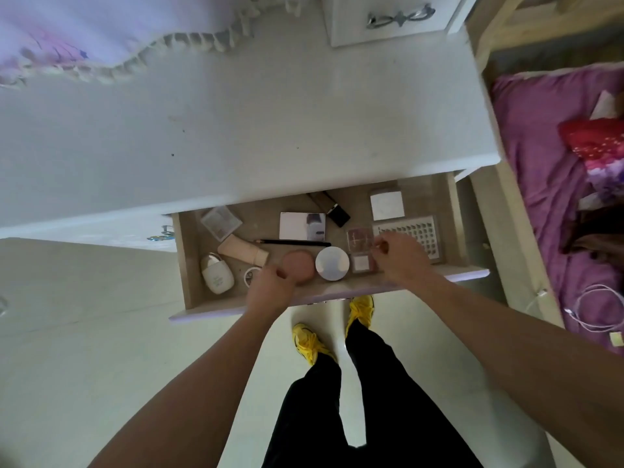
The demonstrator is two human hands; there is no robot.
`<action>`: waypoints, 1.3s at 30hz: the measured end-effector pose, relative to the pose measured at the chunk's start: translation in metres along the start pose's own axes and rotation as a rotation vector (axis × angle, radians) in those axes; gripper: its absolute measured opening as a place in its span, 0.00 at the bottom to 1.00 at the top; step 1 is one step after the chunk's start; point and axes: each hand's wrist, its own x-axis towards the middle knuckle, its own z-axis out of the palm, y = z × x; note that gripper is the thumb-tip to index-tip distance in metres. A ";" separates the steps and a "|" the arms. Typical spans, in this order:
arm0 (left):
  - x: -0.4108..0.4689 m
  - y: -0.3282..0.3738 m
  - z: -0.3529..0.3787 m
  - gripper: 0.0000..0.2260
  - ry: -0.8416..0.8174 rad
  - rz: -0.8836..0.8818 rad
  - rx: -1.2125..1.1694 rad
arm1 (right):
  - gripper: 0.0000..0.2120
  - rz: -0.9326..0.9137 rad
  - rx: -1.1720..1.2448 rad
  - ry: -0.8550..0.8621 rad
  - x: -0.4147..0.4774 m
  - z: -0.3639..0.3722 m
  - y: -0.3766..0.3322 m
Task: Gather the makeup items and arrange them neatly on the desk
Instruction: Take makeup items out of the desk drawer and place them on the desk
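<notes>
The open drawer point(185, 265) under the white desk point(236, 130) holds the makeup. My left hand point(270, 290) grips the near edge of a pink round puff point(300, 265). My right hand point(401, 260) has its fingers curled and pinches the right edge of a small clear case point(360, 263), just below a brown palette point(359, 237). Between my hands lies a round white compact point(332, 263). A black pencil point(293, 243), beige tube point(241, 252), white bottle point(217, 275), mirrored white palette point(302, 226), black lipstick point(334, 211) and white square box point(386, 206) lie around them.
A grey tray of small dots point(422, 233) sits at the drawer's right, partly under my right hand. A clear square case point(221, 222) lies at the back left. A purple bed point(547, 163) stands to the right, a frilled cloth point(84, 35) covers the desk's far left.
</notes>
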 end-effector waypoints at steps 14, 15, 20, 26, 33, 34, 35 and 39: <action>0.115 0.023 0.033 0.28 0.264 0.274 0.340 | 0.15 -0.132 -0.164 0.075 0.109 0.072 -0.018; 0.117 0.025 0.035 0.31 0.265 0.279 0.360 | 0.15 -0.141 -0.189 0.078 0.107 0.068 -0.014; 0.121 0.031 0.034 0.29 0.213 0.279 0.469 | 0.12 -0.186 -0.154 0.089 0.094 0.046 0.006; 0.117 0.034 0.033 0.30 0.184 0.287 0.506 | 0.13 -0.202 -0.083 0.069 0.092 0.037 0.014; 0.112 0.029 0.032 0.19 0.235 0.363 0.484 | 0.22 -0.220 -0.192 0.027 0.106 0.051 -0.021; 0.112 0.028 0.030 0.17 0.222 0.387 0.499 | 0.21 -0.204 -0.220 0.021 0.108 0.054 -0.024; 0.111 0.026 0.027 0.14 0.209 0.410 0.506 | 0.21 -0.192 -0.241 0.015 0.108 0.055 -0.026; 0.093 0.018 0.015 0.07 0.249 0.449 0.396 | 0.18 -0.166 -0.208 0.021 0.098 0.047 -0.030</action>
